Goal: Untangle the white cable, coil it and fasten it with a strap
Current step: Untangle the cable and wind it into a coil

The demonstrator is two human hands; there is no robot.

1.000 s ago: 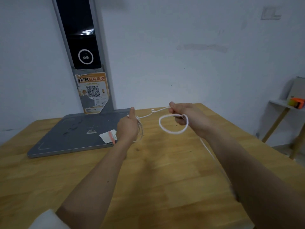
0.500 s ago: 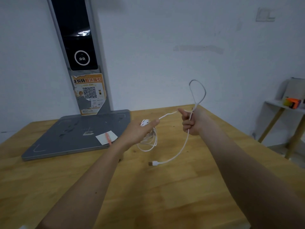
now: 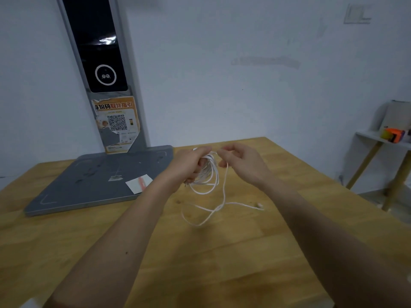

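The white cable (image 3: pixel 211 174) is held above the wooden tabletop (image 3: pixel 222 252), near its far edge, about in the middle of that edge. Several loops of it hang together as a loose coil from the left hand (image 3: pixel 192 164), whose fingers are curled around the top of the coil and grip it. From the coil one strand goes up to the right hand (image 3: pixel 241 162). This hand is just beside the left one, and its thumb and fingers pinch the strand near the top of the coil. Below the right hand the strand falls down to the tabletop, where it crosses itself and makes an open loop. The free end with a small connector (image 3: pixel 259 205) lies on the wood to the right of this loop.

Both forearms reach from the near edge toward the far edge. On the far left part of the tabletop stands a grey flat base (image 3: pixel 89 181) with a tall grey column (image 3: pixel 100 52) that has a dark panel and a torn orange sticker with a QR code (image 3: pixel 116 123). A small white card with a red mark (image 3: pixel 139 183) lies on the right corner of this base, close to the left forearm. Past the right edge of the tabletop, against the white wall, there is a small white shelf (image 3: pixel 382 138) carrying an orange object (image 3: pixel 393 134).
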